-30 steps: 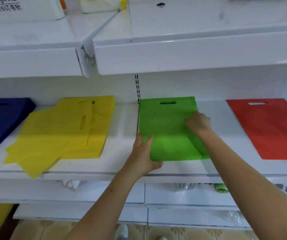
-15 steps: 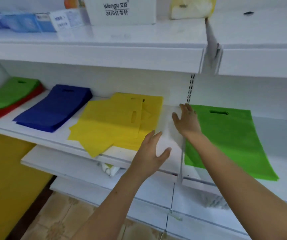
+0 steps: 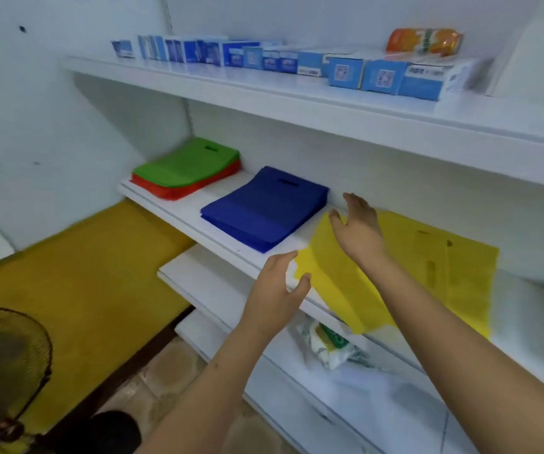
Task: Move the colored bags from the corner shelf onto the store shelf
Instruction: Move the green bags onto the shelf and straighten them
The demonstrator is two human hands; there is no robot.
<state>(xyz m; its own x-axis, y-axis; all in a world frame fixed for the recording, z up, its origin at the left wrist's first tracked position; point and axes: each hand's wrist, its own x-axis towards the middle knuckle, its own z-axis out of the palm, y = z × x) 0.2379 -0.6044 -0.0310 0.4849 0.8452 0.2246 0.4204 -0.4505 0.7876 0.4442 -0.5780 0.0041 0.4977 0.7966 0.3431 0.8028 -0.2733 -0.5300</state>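
Colored bags lay in three groups along the corner shelf (image 3: 179, 208), all beyond or under the hands. Farthest off, well beyond and to the left of the left hand (image 3: 275, 288), a green stack (image 3: 187, 165) was piled on a red stack (image 3: 172, 191). Nearer, just beyond the fingertips of both hands, the blue stack (image 3: 264, 209) was set. The yellow bags (image 3: 411, 267) were spread loosely directly beneath the right hand (image 3: 359, 229), their near corner overhanging the shelf edge beside the left hand.

Both hands were seen empty. The left hand was held open with fingers extended and slightly curved, hovering at the shelf edge just beside the yellow corner; whether it touched the fabric could not be told. The right hand was spread open, palm down, over the upper left part of the yellow bags, with nothing gripped.

The step in hand was judged to be a reach for the next bag to be carried off, and either the yellow or the blue could be meant. For the next move, one bag or a thin bundle would have to be pinched at an edge and slid free without the rest being dragged off.

The blue stack's long axis ran away from the hands toward the back wall, with its handle slot at the far end. The yellow bags were fanned at differing angles, their slots lying to the right of the right hand.
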